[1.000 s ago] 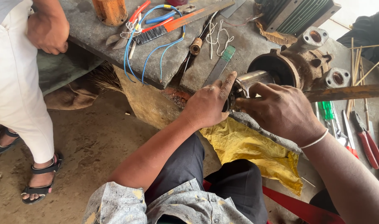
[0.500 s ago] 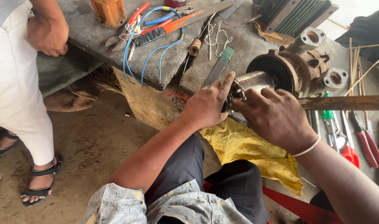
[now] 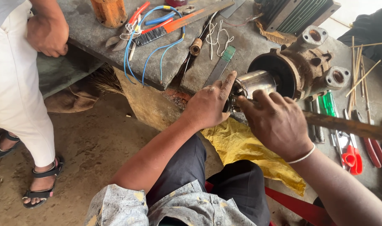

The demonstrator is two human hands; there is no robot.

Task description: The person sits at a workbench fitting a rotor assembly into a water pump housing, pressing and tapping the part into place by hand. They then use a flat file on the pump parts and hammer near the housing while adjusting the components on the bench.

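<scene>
A rusty brown motor housing [image 3: 308,71] lies on the grey workbench [image 3: 241,46] with its round opening facing me. A shiny metal rotor [image 3: 258,81] sticks partly out of that opening. My left hand [image 3: 209,104] grips the rotor's near end from the left, index finger stretched along it. My right hand [image 3: 276,121] wraps over the same end from the right, a white band at the wrist. Both hands hide the shaft tip. A yellow cloth [image 3: 245,146] lies beneath them on my lap.
Blue wire [image 3: 151,50], red-handled pliers [image 3: 136,14], a wire brush [image 3: 157,31] and a small spool [image 3: 195,47] lie on the bench. Green screwdrivers [image 3: 327,104], red cutters [image 3: 354,157] and thin sticks [image 3: 358,62] sit right. Another person in white trousers [image 3: 15,92] stands at left.
The rotor now shows further out of the housing. Both hands have stayed closed on its near end, with my right hand shifted slightly towards me.
</scene>
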